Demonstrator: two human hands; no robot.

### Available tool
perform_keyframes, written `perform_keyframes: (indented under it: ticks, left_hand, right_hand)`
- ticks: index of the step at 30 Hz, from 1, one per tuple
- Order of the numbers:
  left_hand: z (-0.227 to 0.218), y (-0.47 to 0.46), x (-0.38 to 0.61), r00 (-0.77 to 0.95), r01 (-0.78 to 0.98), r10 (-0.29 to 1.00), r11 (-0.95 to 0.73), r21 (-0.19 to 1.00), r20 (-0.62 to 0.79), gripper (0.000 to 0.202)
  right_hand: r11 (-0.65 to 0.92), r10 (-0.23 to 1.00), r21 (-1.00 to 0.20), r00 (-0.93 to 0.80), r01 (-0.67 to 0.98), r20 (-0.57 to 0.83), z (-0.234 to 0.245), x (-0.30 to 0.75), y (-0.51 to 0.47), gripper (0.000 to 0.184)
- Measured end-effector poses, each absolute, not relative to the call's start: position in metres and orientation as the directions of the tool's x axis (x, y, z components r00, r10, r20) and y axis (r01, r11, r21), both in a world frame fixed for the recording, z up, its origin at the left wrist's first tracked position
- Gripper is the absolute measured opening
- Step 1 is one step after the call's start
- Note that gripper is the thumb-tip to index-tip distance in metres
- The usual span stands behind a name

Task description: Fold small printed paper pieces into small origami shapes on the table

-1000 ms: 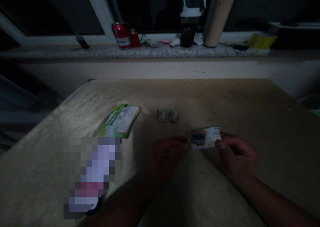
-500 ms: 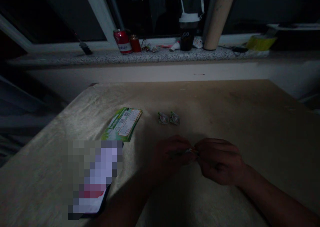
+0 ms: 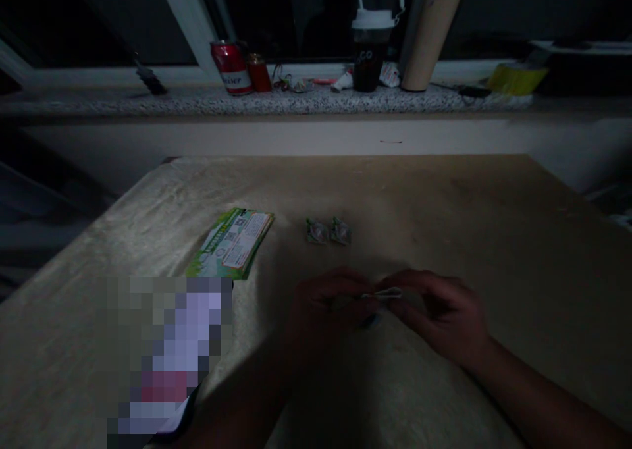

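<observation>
folded paper (image 3: 392,293) is pinched by left hand (image 3: 330,301) and right hand (image 3: 439,311); it is judged light, easily creased, best held at edges.

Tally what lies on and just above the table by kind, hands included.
Hands, left hand and right hand: 2
Folded paper, held: 1
Small patterned pieces: 2
Leaflet pile: 1
Phone, pixelated: 1
Total: 7
</observation>
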State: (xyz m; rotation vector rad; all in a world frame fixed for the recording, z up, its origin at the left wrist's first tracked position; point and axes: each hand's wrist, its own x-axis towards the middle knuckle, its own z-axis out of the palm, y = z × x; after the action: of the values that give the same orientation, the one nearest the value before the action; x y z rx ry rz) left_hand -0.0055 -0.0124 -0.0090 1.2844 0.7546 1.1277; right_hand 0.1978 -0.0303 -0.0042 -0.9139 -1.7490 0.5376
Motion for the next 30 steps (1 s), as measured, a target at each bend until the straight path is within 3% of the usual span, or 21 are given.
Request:
perform_keyframes:
  ticks: [6, 16, 24, 30]
  left_hand:
    - [-0.008, -0.013, -0.008, 0.267, -0.095, 0.954, -0.113, 0.989, 0.135, 0.012]
    - [-0.001, -0.017, -0.008, 0.268, -0.015, 0.93, -0.256, 0.966, 0.251, 0.007]
    - [0.002, -0.017, -0.008, 0.244, 0.073, 0.923, -0.322, 0.944, 0.296, 0.007]
    - [-0.002, -0.017, -0.008, 0.202, 0.093, 0.922, -0.355, 0.93, 0.332, 0.007]
  right_hand:
    - [0.478, 0.878, -0.859, -0.091, 0.182, 0.469, -0.002, 0.191, -0.029, 0.017]
    - [0.462, 0.886, -0.87, -0.059, 0.17, 0.459, 0.0, 0.193, -0.032, 0.019]
    - [0.41, 0.911, -0.898, -0.034, 0.162, 0.41, 0.001, 0.191, -0.034, 0.011]
    - [0.377, 0.926, -0.916, -0.044, 0.135, 0.375, -0.006, 0.195, -0.032, 0.018]
